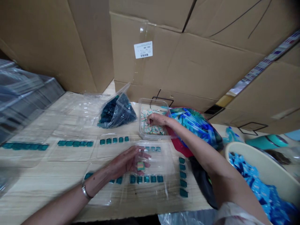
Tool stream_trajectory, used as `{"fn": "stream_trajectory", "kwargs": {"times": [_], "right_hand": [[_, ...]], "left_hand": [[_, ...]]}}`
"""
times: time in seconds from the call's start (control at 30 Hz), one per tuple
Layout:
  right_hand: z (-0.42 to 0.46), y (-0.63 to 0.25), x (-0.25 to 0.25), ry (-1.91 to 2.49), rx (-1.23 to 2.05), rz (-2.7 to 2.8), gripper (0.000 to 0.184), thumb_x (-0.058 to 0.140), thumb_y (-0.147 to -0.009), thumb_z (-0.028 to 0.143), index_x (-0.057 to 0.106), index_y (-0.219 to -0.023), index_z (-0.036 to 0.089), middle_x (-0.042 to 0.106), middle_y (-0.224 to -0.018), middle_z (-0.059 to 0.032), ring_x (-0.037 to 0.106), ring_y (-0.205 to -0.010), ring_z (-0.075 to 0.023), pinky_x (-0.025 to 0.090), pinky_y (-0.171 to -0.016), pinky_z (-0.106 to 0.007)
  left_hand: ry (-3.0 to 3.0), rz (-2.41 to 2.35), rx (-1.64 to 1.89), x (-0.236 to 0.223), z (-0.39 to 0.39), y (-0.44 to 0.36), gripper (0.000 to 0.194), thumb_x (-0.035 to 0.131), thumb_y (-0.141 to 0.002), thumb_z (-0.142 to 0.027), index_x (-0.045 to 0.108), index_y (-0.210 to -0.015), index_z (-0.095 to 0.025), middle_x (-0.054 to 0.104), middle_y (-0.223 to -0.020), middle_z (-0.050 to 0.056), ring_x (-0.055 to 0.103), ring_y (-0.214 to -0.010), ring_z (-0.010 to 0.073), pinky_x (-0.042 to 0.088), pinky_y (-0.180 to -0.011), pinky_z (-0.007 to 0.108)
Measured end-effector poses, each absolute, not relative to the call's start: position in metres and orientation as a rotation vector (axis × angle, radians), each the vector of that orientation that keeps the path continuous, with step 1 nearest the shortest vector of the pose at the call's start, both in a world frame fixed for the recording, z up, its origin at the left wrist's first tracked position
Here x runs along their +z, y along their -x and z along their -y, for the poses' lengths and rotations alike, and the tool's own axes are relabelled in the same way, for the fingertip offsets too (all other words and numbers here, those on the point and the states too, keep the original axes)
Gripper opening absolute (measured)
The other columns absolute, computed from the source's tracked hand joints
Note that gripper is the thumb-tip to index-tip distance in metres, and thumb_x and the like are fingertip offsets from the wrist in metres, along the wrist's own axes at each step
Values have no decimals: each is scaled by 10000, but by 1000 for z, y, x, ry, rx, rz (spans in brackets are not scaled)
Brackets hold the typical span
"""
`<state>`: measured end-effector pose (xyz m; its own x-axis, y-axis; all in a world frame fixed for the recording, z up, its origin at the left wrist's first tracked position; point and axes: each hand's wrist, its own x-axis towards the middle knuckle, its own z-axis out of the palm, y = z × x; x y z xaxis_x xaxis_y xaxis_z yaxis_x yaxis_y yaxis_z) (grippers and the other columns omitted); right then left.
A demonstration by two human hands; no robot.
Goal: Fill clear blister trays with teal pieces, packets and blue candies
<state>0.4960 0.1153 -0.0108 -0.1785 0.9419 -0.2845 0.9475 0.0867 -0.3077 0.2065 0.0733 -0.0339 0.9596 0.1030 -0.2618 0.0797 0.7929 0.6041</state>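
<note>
My left hand (131, 161) is at the middle of the table, gripping a clear plastic tray (161, 162); its fingers show through the plastic. A small block with yellow, pink and green stripes (141, 166) lies by those fingers. My right hand (156, 119) reaches into a clear plastic container (143, 136) of small pale, orange and teal pieces (153, 128). Its fingers are closed; what they pinch is hidden. Short rows of teal square tiles (146, 179) lie around the left hand, some seen through clear plastic.
A clear bag of dark teal tiles (117, 109) stands behind the left hand. A bag of blue packets (194, 125) lies under my right forearm. At right is a cream basin (236, 148) with blue wrappers, near a teal bottle (267, 141). Cardboard boxes (187, 62) wall off the back.
</note>
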Motion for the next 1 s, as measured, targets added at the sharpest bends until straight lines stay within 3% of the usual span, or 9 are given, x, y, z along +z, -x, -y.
{"fn": "stream_trajectory", "kwargs": {"times": [0.17,0.4,0.77,1.0], "right_hand": [[-109,-499,-10,-2066,-558,-2357,189,610,-645,63,653,-819,123,610,-694,8,489,-622,-95,347,-564,-178],[-114,-503,-16,-2069,-790,-2277,134,626,-663,108,684,-784,114,651,-733,-30,548,-649,-114,393,-590,-188],[-108,-495,-6,-2251,-822,-2260,108,616,-643,103,654,-744,118,613,-658,1,515,-593,-91,389,-552,-184],[-46,-451,51,-2885,-1582,-2142,248,709,-626,295,627,-812,152,620,-656,5,555,-565,-96,458,-556,-222]], "left_hand": [[-645,-276,30,-37,-74,-206,304,387,-889,-364,476,-1130,-201,511,-1213,155,600,-944,249,512,-697,380],[-652,-271,31,-36,-74,-207,303,403,-883,-372,481,-1120,-201,523,-1205,154,607,-940,253,508,-702,379],[-654,-276,53,-38,-75,-206,301,446,-862,-384,495,-1095,-200,543,-1198,147,616,-940,251,508,-715,375],[-655,-286,123,-41,-77,-208,333,482,-843,-393,511,-1100,-183,586,-1145,136,625,-929,250,510,-749,390]]}}
